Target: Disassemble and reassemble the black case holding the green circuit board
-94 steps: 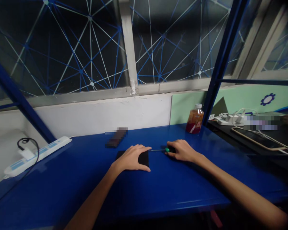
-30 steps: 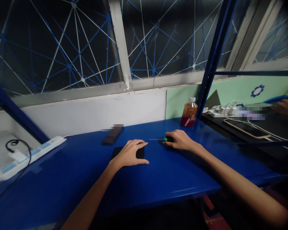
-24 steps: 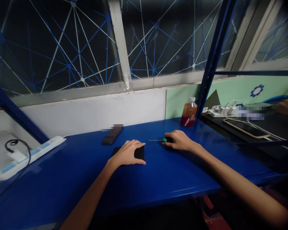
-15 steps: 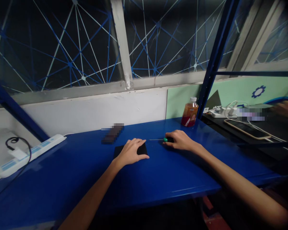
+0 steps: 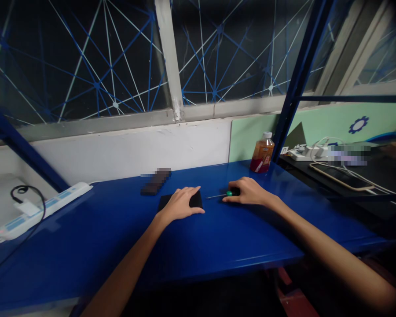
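My left hand (image 5: 181,203) lies on a flat black rectangular object (image 5: 196,200) on the blue table, thumb and fingers spread apart. What that object is, I cannot make out; my hand covers much of it. To its right, my right hand (image 5: 247,192) is closed around the handle of a screwdriver (image 5: 229,193), black with a green end. The thin metal shaft points left toward the black object, its tip a short gap away from it. Small specks lie on the table near the tip.
A dark, blurred-out oblong object (image 5: 155,182) lies behind my left hand. A bottle of reddish drink (image 5: 262,153) stands at the back right. A white power strip (image 5: 46,212) runs along the left edge. Beyond the blue post, a phone (image 5: 341,176) with cables lies on a black table (image 5: 303,178).
The screwdriver's shaft has tilted, its tip now lower and nearer me. My left hand stays on the black object. The view has shifted slightly.
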The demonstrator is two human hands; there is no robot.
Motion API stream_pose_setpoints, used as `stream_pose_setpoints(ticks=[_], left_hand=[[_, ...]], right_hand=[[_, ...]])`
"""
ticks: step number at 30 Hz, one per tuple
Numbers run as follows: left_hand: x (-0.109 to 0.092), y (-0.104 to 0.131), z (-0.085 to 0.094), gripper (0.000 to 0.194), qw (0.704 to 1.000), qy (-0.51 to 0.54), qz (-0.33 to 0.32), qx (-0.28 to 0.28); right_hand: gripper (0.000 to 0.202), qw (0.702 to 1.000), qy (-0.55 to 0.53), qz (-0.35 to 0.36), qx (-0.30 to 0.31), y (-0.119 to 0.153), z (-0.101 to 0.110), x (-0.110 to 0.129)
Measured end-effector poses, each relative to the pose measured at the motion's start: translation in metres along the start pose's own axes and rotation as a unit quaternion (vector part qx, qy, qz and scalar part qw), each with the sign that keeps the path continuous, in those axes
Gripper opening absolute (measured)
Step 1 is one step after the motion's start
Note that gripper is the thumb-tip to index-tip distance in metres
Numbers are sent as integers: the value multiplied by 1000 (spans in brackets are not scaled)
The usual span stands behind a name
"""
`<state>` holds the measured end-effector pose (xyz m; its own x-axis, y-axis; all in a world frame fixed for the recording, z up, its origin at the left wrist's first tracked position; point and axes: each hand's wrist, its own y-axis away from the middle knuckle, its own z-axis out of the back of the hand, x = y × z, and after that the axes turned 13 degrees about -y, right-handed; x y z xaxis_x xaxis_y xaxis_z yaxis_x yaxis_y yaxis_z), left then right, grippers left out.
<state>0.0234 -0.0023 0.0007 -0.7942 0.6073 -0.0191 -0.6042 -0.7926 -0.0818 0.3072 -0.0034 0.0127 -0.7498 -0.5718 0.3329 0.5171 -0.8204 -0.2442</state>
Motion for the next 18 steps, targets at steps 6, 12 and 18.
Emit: stream_pose_setpoints(ticks=[6,12,18], left_hand=[[7,7,10,89,1000,9,14,24],[5,7,9,83,1000,3,9,17],[4,7,9,83,1000,2,10,20]], right_hand=[[53,999,-33,23,15,1,-4,10],[54,996,-71,39,31,-1,-12,14],[54,995,-86,46,28,-2,-16,14]])
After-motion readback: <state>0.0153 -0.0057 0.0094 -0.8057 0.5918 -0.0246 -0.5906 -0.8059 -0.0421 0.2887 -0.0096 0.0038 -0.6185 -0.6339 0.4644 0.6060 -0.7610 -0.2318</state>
